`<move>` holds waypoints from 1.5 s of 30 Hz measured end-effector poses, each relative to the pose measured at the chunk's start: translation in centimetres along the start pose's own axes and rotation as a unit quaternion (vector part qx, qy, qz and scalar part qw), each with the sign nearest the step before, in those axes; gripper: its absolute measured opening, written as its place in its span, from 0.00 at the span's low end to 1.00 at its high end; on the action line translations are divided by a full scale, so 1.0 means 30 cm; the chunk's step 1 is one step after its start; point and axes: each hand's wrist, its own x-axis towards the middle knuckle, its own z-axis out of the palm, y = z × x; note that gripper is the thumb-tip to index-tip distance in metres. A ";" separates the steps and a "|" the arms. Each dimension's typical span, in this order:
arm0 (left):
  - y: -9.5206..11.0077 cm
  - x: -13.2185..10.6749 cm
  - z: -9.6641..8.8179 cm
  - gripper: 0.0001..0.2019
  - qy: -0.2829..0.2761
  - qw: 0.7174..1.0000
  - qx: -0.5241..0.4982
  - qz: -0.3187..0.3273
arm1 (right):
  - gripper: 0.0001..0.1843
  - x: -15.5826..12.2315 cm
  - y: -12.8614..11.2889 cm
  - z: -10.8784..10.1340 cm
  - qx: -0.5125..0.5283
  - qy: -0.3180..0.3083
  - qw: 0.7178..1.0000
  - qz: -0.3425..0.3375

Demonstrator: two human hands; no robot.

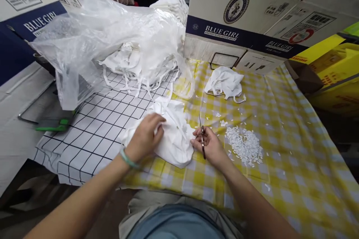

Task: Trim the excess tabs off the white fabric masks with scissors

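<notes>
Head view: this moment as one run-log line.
left hand: over white fabric piece | right hand: holding scissors beside fabric's right edge | small white scraps: heaped on yellow-checked tablecloth

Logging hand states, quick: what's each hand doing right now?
Left hand: half-curled over the white cloth; whether it grips cannot be told.
Right hand: holding the scissors by the cloth's edge.

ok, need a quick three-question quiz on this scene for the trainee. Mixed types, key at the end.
1. What tool is in the person's right grip?
2. True or false: the heap of small white snippets lies on the yellow-checked tablecloth.
3. Fill in the blank: the lettering on the carton at the back right reads "BLUE ____".

Key: 1. Scissors. 2. True. 3. GIRL.
</notes>
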 end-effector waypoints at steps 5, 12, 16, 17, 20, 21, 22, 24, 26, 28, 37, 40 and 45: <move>-0.084 0.288 0.011 0.13 -0.005 0.997 0.048 -0.053 | 0.20 0.061 -0.074 0.044 -0.109 0.052 0.990 -0.067; -0.190 0.367 -0.215 0.09 0.019 0.989 0.040 -0.140 | 0.21 0.093 -0.078 -0.041 -0.141 0.096 0.982 -0.079; -0.209 0.295 -0.222 0.07 0.038 0.989 0.056 -0.128 | 0.18 0.075 -0.043 -0.010 -0.264 0.077 0.957 -0.087; -0.194 0.280 -0.183 0.08 0.013 0.993 0.047 -0.108 | 0.16 0.071 -0.040 0.010 -0.291 0.066 0.949 -0.103; -0.158 0.262 -0.072 0.09 -0.077 0.995 0.012 -0.067 | 0.11 0.049 -0.045 0.045 -0.317 0.057 0.937 -0.133; -0.161 0.267 -0.059 0.10 -0.096 0.993 0.002 -0.069 | 0.10 0.036 -0.048 0.040 -0.301 0.062 0.942 -0.133; -0.175 0.274 -0.065 0.10 -0.104 0.992 -0.003 -0.077 | 0.09 0.020 -0.052 0.027 -0.275 0.070 0.950 -0.130; -0.226 0.293 -0.120 0.11 -0.091 0.990 -0.003 -0.105 | 0.09 -0.017 -0.053 -0.014 -0.209 0.089 0.967 -0.115; -0.277 0.303 -0.190 0.08 -0.040 0.990 0.015 -0.134 | 0.10 -0.054 -0.040 -0.053 -0.156 0.112 0.978 -0.087; -0.288 0.287 -0.225 0.05 0.038 0.988 0.043 -0.143 | 0.12 -0.083 -0.015 -0.071 -0.131 0.127 0.982 -0.053; -0.011 0.098 0.026 0.28 -0.127 0.986 0.043 0.095 | 0.13 -0.189 -0.026 -0.085 -0.050 0.156 0.982 -0.089; -0.092 0.144 0.012 0.29 -0.128 0.990 0.048 0.045 | 0.11 -0.277 -0.016 -0.152 -0.088 0.148 0.980 -0.101; -0.184 0.195 -0.100 0.11 -0.129 0.991 0.030 0.008 | 0.09 -0.349 0.085 -0.196 -0.248 0.117 0.960 -0.049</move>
